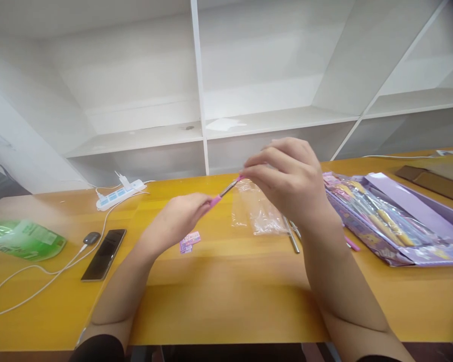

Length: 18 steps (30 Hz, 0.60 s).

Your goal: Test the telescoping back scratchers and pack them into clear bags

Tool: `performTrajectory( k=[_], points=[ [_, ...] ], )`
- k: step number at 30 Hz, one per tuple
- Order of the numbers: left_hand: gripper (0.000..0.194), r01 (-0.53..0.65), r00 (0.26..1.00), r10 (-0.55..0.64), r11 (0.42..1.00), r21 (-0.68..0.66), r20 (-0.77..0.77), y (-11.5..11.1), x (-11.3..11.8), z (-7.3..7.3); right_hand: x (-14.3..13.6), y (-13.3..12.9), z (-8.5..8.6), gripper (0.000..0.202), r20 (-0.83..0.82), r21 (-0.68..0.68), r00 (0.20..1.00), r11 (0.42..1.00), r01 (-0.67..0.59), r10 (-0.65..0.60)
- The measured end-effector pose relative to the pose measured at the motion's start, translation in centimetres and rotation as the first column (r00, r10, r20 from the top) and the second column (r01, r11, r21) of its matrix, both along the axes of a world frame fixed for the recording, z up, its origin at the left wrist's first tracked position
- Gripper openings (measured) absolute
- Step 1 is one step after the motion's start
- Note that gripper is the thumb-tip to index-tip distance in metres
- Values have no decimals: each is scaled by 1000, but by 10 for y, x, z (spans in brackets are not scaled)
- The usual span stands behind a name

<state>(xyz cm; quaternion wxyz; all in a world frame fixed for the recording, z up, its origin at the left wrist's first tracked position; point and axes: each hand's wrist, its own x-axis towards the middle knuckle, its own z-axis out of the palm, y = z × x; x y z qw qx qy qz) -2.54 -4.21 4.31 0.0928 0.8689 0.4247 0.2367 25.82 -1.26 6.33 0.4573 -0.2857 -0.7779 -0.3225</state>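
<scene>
L hand [181, 218] closed on the lower pink end of a slim pink-and-silver rod [228, 189], poss. a pen; R hand [290, 176] pinches the upper pink tip btwn fingertips. Rod is held aslant above the desk [226, 301], spanning both grips, R end higher. Exact finger contact at L partly hidden, cannot confirm. Handling, est.: light, stiff lengthwise, smooth metal mid-section prob. slippery; thin tip may bend or snap under side load. Rec. hold: firm on thicker pink barrel at L, light pinch at R, force kept in line w/ the shaft. Surroundings: clear plastic wrap [266, 213] below R grip; small printed cards [190, 241] below L grip; purple box [379, 178] w/ packaged items to R of R grip.
</scene>
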Motion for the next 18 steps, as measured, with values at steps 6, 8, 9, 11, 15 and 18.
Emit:
performTrajectory(
  k=[6, 8, 9, 11, 15, 18],
  points=[
    [34, 183, 938, -50, 913, -365, 343, 17, 33, -31, 8, 23, -8, 22, -33, -44, 999, 999, 8, -9],
    [42, 278, 907, -48, 816, -506, 419, 22, 43, -46, 1, 26, -11, 21, -36, -37, 999, 999, -14, 13],
    [44, 329, 883, -39, 763, -557, 469, 24, 47, -54, -3, 27, -12, 20, -54, -35, 998, 999, -30, 28],
    [48, 361, 808, 39, 756, -546, 588, 31, 52, -68, -12, 26, -13, 22, -145, -77, 987, 994, -81, 69],
    [48, 276, 749, 122, 836, -474, 652, 42, 56, -87, -22, 21, -15, 62, -363, -466, 916, 818, -336, 169],
    [48, 236, 791, 93, 866, -441, 605, 43, 59, -96, -22, 21, -17, 82, -442, -746, 884, 487, -455, 148]
  ],
)
